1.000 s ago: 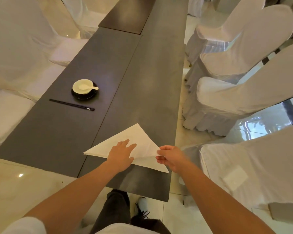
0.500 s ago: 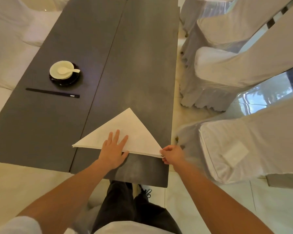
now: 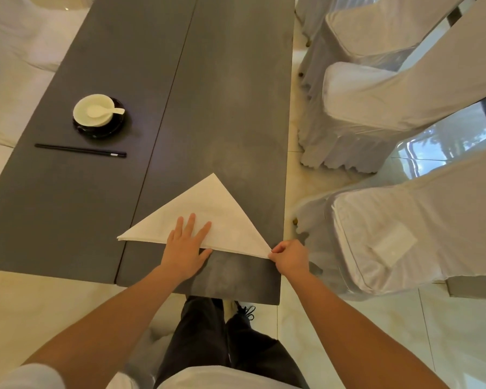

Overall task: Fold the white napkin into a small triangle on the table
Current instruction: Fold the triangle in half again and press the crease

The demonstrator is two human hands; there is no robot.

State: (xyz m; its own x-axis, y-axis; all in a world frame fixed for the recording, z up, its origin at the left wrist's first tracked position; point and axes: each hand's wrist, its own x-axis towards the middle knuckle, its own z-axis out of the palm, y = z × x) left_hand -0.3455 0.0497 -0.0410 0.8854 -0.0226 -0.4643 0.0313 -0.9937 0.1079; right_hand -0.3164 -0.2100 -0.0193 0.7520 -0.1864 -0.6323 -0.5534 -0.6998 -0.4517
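Head cam, looking down: the white napkin point(image 3: 208, 217) is lying flat on the dark tabletop point(image 3: 230, 113) as one big triangle, apex pointing away from the person, long folded edge running along the near side. It sits on the right-hand panel of the tabletop, near the close end, with its left tip just crossing the seam between the two panels.

The left hand point(image 3: 186, 245) is spread flat, grip released, fingers point(image 3: 190, 224) pressing down on the napkin near the middle of the long edge while the heel of the palm hangs off onto bare tabletop. The right hand point(image 3: 289, 256) is clenched in a pinch on the napkin's right corner, right by the tabletop's right edge; the corner itself mostly disappears into the fingertips.

Further back on the left panel there's a small white bowl point(image 3: 93, 110) with a white spoon point(image 3: 104, 110) resting in it, sitting on a black saucer point(image 3: 115, 126), and a pair of black chopsticks point(image 3: 80, 150) lying just in front of that, well apart from the napkin.

White-covered chairs point(image 3: 376, 102) line the right side, and there's glossy tiled floor point(image 3: 334, 175) between them and the tabletop. Dark trousers and a shoe show below the near edge.
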